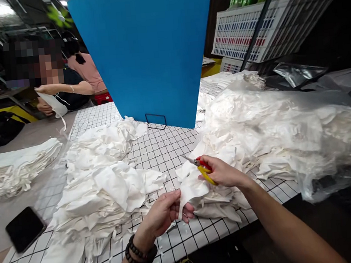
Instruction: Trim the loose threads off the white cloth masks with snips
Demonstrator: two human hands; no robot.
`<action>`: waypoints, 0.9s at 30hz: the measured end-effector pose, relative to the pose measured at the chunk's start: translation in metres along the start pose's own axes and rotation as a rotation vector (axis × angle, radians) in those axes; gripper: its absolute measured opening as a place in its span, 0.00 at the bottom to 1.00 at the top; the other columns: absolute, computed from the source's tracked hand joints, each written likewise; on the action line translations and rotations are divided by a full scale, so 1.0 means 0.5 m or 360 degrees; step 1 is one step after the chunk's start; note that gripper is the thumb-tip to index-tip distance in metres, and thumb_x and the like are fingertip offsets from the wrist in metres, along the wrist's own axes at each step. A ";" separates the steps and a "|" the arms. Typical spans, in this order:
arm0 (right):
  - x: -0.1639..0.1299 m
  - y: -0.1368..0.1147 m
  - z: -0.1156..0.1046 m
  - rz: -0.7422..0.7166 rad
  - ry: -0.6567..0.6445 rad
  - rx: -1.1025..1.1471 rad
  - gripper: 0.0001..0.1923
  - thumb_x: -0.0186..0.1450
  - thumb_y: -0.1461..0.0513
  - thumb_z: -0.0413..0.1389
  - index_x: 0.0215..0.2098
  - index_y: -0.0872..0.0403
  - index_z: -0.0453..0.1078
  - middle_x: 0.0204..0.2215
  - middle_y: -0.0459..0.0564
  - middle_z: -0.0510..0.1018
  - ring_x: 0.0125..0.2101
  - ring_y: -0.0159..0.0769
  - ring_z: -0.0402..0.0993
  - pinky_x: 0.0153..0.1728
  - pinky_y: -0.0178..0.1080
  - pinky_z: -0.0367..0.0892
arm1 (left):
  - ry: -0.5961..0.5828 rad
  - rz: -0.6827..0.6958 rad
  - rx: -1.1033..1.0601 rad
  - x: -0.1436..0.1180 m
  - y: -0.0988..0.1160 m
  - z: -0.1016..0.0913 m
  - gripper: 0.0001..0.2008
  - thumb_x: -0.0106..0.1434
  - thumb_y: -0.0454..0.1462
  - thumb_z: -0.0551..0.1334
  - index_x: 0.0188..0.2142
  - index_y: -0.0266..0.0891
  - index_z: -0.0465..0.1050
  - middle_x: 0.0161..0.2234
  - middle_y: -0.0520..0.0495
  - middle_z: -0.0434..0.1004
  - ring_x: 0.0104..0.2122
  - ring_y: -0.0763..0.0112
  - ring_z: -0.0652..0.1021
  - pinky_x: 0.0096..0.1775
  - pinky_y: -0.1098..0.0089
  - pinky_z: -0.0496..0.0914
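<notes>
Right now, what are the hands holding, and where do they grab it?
The left hand pinches a white cloth piece at its lower edge. The right hand grips yellow snips by the handles.

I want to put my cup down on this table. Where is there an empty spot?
Bare grid table shows between the left cloth pile and the right bagged pile, in front of the blue board. A bare strip also lies along the near edge. Another bare patch lies around the phone. It is crowded where the left hand holds a white piece and the right hand holds snips.
</notes>
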State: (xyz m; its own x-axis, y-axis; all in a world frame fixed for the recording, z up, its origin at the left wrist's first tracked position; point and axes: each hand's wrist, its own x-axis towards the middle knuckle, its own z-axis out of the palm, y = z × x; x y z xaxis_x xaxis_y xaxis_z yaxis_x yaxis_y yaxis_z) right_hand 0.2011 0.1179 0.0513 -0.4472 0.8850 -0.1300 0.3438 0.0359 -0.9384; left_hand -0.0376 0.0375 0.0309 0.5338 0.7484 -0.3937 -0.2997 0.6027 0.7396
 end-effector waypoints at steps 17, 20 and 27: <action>-0.066 -0.016 0.017 -0.0692 0.0900 -0.0406 0.08 0.60 0.68 0.55 0.37 0.52 0.66 0.33 0.46 0.75 0.33 0.34 0.73 0.35 0.36 0.68 | -0.0155 -0.0280 -0.0682 0.034 -0.019 0.081 0.28 0.62 0.54 0.58 0.42 0.28 0.75 0.28 0.48 0.68 0.18 0.84 0.55 0.18 0.79 0.48; -0.080 0.007 0.017 -0.0675 0.1024 -0.0461 0.09 0.60 0.69 0.54 0.38 0.52 0.67 0.33 0.46 0.76 0.32 0.34 0.74 0.34 0.36 0.69 | -0.0065 -0.0249 -0.0846 0.044 -0.034 0.097 0.20 0.62 0.48 0.63 0.40 0.30 0.75 0.26 0.52 0.66 0.17 0.85 0.55 0.18 0.80 0.48; -0.105 0.029 0.023 -0.0580 0.1133 -0.0386 0.13 0.57 0.71 0.53 0.39 0.52 0.67 0.36 0.47 0.76 0.35 0.34 0.74 0.36 0.35 0.70 | -0.0081 -0.0005 -0.0420 0.046 -0.042 0.119 0.14 0.60 0.41 0.67 0.39 0.29 0.76 0.24 0.49 0.73 0.14 0.88 0.57 0.17 0.80 0.49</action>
State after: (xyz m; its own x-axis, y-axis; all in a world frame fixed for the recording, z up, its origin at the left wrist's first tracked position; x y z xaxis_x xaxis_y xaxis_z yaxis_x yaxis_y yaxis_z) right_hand 0.2202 0.0665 0.0412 0.0358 0.8774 0.4784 0.4834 0.4038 -0.7767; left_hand 0.0277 0.0254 0.0387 0.5721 0.7356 -0.3629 -0.4901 0.6613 0.5679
